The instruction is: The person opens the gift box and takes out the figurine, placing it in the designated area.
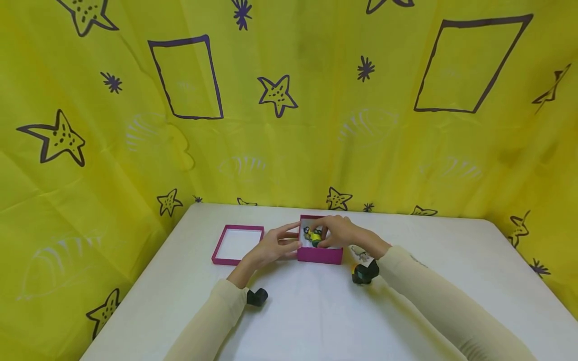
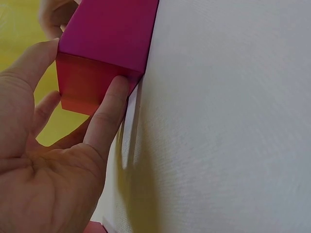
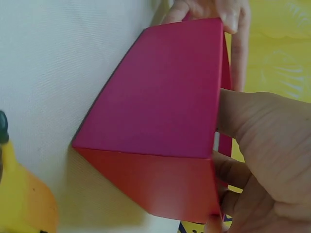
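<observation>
A magenta box (image 1: 319, 255) with a white inside stands uncovered on the table. My left hand (image 1: 276, 245) rests spread, fairly straight fingers against its left side; in the left wrist view one finger (image 2: 109, 111) presses the wall and the thumb touches the rim. From the right, my right hand (image 1: 337, 230) reaches over the rim. Its thumb and fingers curl about a small yellow toy figure (image 1: 315, 234) with dark green parts inside the box. In the right wrist view the box wall (image 3: 155, 92) hides the fingertips and the figure.
Left of the box lies a shallow magenta lid (image 1: 224, 261), its white inside facing up. Another yellow toy (image 3: 31, 199) shows at the right wrist view's left edge. A pale patterned thing (image 1: 360, 253) lies partly under the right wrist. A yellow curtain (image 1: 311, 150) surrounds the white table (image 1: 307, 311).
</observation>
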The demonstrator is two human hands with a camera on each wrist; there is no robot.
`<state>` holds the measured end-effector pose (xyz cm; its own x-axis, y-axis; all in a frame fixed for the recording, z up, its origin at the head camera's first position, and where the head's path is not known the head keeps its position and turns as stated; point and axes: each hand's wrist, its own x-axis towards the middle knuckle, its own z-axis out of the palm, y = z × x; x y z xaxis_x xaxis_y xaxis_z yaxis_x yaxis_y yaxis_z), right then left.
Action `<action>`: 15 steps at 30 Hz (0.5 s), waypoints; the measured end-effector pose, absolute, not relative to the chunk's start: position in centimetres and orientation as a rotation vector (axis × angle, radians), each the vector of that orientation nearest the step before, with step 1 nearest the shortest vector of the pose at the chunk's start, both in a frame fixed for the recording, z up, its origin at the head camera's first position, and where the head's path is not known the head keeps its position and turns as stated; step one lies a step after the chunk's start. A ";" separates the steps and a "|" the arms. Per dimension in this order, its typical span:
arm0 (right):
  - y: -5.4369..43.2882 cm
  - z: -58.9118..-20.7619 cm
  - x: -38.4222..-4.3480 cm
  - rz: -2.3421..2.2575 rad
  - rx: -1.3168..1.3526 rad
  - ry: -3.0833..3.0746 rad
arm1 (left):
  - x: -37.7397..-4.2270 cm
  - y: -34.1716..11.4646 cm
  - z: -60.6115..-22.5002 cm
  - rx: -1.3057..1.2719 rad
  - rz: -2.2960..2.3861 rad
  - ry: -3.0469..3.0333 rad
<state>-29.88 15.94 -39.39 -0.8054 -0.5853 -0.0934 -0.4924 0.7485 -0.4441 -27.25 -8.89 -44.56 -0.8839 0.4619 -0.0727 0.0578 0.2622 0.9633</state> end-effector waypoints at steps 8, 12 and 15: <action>16.5 -38.6 -29.5 -0.698 -0.898 2.704 | -27.2 -8.7 -44.5 0.462 1.658 2.207; 16.7 -38.4 -29.3 -0.747 -0.928 2.693 | -27.1 -8.7 -44.4 0.459 1.654 2.214; 16.9 -38.1 -29.1 -0.756 -0.958 2.698 | -27.1 -8.8 -44.4 0.455 1.658 2.211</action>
<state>-29.10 16.93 -38.14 -0.7758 -0.6309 0.0001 -0.5392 0.6629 -0.5194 -27.07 -8.75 -44.43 -0.8912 0.4470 -0.0775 0.0508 0.2680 0.9621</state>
